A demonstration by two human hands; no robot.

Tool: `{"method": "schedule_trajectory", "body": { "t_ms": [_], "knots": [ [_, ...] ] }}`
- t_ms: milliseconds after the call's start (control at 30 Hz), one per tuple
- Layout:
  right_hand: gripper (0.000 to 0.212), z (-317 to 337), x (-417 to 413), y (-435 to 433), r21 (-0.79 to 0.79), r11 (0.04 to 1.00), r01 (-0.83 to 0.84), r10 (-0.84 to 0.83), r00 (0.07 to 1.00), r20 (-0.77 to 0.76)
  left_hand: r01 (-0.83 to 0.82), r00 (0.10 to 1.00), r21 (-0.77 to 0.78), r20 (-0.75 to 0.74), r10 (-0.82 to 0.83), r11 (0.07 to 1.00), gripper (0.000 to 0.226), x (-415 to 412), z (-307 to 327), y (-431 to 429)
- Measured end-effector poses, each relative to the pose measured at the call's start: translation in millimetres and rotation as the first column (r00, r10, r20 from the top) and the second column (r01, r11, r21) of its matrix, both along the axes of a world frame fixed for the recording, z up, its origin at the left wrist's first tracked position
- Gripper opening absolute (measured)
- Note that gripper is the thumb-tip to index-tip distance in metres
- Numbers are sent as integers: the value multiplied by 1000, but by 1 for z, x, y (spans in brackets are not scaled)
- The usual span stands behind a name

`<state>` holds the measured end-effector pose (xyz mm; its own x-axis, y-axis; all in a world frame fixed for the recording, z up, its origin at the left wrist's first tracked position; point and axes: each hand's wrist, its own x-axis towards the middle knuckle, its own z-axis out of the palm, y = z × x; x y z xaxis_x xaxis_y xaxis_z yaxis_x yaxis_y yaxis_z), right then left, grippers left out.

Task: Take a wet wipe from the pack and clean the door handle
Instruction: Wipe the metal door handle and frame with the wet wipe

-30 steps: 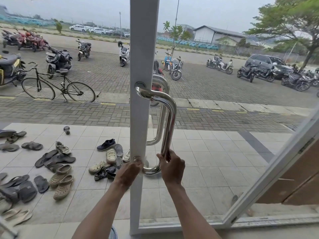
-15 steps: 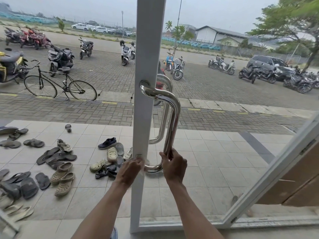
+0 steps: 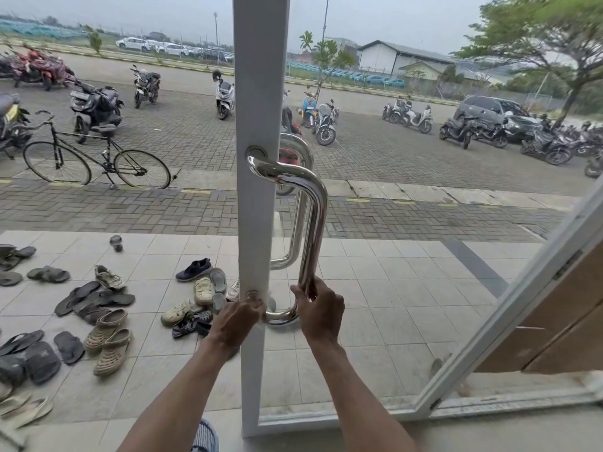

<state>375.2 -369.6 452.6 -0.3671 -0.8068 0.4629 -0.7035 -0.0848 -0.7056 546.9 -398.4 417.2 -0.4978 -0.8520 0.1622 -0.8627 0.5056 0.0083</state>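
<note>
A chrome D-shaped door handle is mounted on the white frame of a glass door. My left hand curls round the handle's lower end, right at the bottom mount. A small pale scrap that looks like the wet wipe shows at its fingertips. My right hand grips the bottom of the handle's upright bar, just above the lower bend. The wipe pack is not in view.
A second chrome handle sits on the far side of the glass. Several sandals and shoes lie on the tiled porch outside at left. A bicycle and parked motorbikes stand beyond. The door's white side frame slants at right.
Both hands stay at the handle's lower bend, with only small shifts. My head has moved slightly, so the door sits a little differently in view.
</note>
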Motion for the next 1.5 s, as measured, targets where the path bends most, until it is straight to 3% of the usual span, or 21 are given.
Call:
{"method": "schedule_trajectory", "body": {
  "t_ms": [133, 367, 500, 733, 867, 1000, 1100, 1167, 1267, 1367, 1433, 1500],
  "knots": [
    [23, 0, 1, 1, -10, 1000, 2, -2, 1000, -6, -12, 998, -77, 60, 17, 997, 23, -10, -1, 10],
    [23, 3, 3, 4, 6, 1000, 6, -6, 1000, 14, -24, 994, -74, 107, 32, 997, 27, -39, -2, 16],
    [24, 4, 4, 5, 10, 1000, -17, 17, 999, 30, -63, 991, 15, 119, 61, 998, 22, -50, -5, 13],
    [24, 5, 0, 5, 6, 999, -44, 43, 999, 14, 96, 950, -20, 301, -86, 995, 10, -36, -1, -8],
    [23, 6, -1, 5, -10, 999, -35, 35, 999, -5, 107, 916, -65, 394, -73, 992, 11, -32, 7, -12],
    [23, 5, -2, 4, -7, 1000, -25, 24, 1000, -9, 125, 951, -93, 296, -92, 988, 12, -17, 6, -9],
    [22, 4, -2, 3, -9, 1000, -18, 18, 1000, -7, 70, 997, -189, 34, -64, 980, 50, -2, -6, 2],
    [22, 3, -2, 2, -4, 1000, -13, 13, 1000, -9, -92, 985, -117, -158, 73, 989, 68, 4, -18, 13],
    [22, 1, -1, 3, -10, 1000, -7, 6, 1000, -15, -356, 845, 86, -397, 359, 931, 58, 1, -34, 19],
    [22, 1, -1, 3, -18, 1000, -6, 5, 1000, -21, -368, 611, 297, -637, 470, 881, 38, -14, -43, 15],
    [23, 1, -1, 3, -12, 1000, -14, 14, 1000, -15, -308, 360, 487, -735, 574, 817, 20, -22, -46, 12],
    [24, 1, -2, 3, -5, 1000, -20, 20, 1000, -8, -41, -78, 698, -715, 694, 715, 24, -28, -43, 5]
  ]
}}
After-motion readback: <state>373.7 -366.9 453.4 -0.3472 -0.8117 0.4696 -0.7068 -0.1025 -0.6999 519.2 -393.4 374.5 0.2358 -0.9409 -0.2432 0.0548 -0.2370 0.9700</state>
